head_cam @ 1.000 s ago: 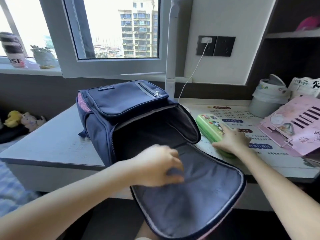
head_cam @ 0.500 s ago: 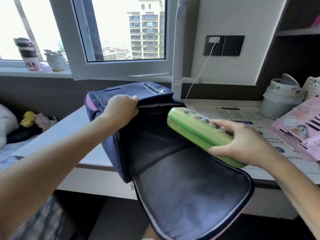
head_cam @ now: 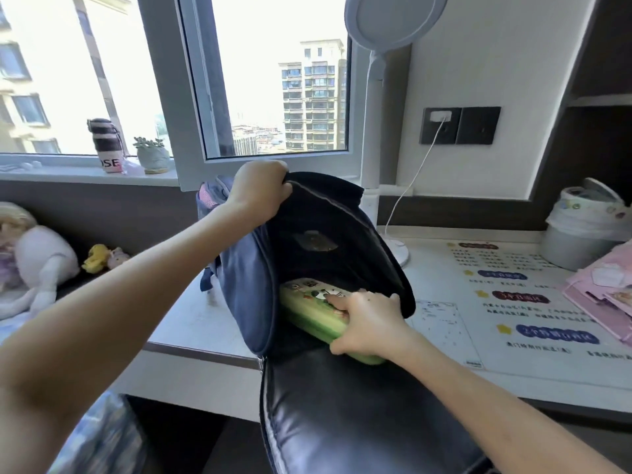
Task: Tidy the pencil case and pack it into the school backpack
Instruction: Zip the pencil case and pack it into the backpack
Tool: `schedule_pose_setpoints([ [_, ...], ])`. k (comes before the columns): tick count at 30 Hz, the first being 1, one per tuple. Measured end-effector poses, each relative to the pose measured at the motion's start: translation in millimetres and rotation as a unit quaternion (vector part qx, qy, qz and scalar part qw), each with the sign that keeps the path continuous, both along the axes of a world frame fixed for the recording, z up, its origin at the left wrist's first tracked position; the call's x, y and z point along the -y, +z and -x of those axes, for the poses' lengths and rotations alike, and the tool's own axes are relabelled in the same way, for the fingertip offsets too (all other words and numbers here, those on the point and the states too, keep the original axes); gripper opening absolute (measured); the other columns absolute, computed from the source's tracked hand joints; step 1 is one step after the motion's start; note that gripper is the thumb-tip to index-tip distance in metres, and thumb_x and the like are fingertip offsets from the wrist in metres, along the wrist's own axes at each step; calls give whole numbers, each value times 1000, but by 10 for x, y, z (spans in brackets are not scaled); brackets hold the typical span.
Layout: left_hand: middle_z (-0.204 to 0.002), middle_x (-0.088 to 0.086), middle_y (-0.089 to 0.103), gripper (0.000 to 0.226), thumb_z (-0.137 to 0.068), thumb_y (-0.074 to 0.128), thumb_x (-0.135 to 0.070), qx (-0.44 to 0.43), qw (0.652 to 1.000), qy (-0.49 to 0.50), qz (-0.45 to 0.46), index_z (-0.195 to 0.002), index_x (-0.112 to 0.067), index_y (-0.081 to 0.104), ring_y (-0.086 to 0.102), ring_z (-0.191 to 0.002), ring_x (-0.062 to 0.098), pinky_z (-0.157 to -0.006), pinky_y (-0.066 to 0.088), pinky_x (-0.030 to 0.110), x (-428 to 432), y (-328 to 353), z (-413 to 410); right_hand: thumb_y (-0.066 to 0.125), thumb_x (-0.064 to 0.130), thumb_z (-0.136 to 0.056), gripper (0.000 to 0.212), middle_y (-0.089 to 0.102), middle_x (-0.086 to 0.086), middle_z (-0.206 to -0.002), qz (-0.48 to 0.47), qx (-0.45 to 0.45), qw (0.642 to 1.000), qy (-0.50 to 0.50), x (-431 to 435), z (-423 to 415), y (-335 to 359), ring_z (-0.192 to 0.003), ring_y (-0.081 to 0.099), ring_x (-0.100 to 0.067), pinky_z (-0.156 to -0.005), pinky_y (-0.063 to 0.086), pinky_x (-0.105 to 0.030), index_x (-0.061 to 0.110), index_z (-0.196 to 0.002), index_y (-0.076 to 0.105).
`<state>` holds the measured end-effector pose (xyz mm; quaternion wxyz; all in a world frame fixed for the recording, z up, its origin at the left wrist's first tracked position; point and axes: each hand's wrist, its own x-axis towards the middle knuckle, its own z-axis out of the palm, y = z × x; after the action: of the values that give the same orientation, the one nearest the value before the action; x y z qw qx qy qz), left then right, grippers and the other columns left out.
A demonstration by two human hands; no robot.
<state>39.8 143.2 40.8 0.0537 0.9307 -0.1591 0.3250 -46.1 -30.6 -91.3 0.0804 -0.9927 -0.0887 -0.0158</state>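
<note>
Green pencil case (head_cam: 316, 318), cartoon print on the lid, closed as far as we can see. It lies at a slant in the mouth of the navy school backpack (head_cam: 246, 268), far end already inside the main compartment, near end still outside over the dropped front flap (head_cam: 359, 415).

Our right hand (head_cam: 367, 328) is clamped on the near end of the case, thumb under, fingers (head_cam: 337, 301) on the lid. Our left hand (head_cam: 260, 189) is closed on the top rim of the bag opening, pulling it up and back so the mouth gapes.

Step in hand, as we judge it: slide the case in until it sits at the bottom. To do it well we hold the rim lifted, push along the case's long axis, keep it flat against the lower wall, and let go only once the near end clears the zip line. A twist at the opening could snag a corner on the right-hand edge of the mouth, which hangs close above our knuckles.

Room: the compartment looks dark and mostly vacant, deep enough for the case. The backpack stands at the front edge of the surface (head_cam: 191, 323), its flap hanging off toward us, so a hard shove could tip it. Left of the bag the surface is bare. Right of it lie a printed desk mat (head_cam: 533, 323), the lamp base (head_cam: 398, 251) just behind, and pink folders (head_cam: 602, 295) well apart.
</note>
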Motion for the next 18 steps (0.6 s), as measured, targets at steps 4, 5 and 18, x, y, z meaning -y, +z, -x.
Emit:
schedule_pose_setpoints([
  [4,-90,20,64,17,-85,49,-13,-2,1000,-16,-10,-86,1,58,57,-82,37,-62,35,34,30,-37,35,70,49,-63,80,56,-6,-124,-50,29,998,-24,-213,-302,-160,-113,50,-31,-92,33,-43,36,-136,40],
  [5,-92,18,65,17,-85,49,-13,-5,1000,-18,-9,-88,0,58,57,-84,36,-62,34,33,10,-59,56,69,52,-65,80,52,-8,-129,-71,38,996,-27,-271,-392,-196,-117,47,-32,-95,33,-43,36,-137,38],
  [18,-98,14,68,21,-84,56,-17,-28,998,-52,36,-100,-6,63,59,-94,34,-63,24,30,-402,-498,157,66,30,-82,47,45,-6,-144,-57,18,992,107,12,-518,-194,-131,42,-23,-106,35,-32,26,-129,56],
])
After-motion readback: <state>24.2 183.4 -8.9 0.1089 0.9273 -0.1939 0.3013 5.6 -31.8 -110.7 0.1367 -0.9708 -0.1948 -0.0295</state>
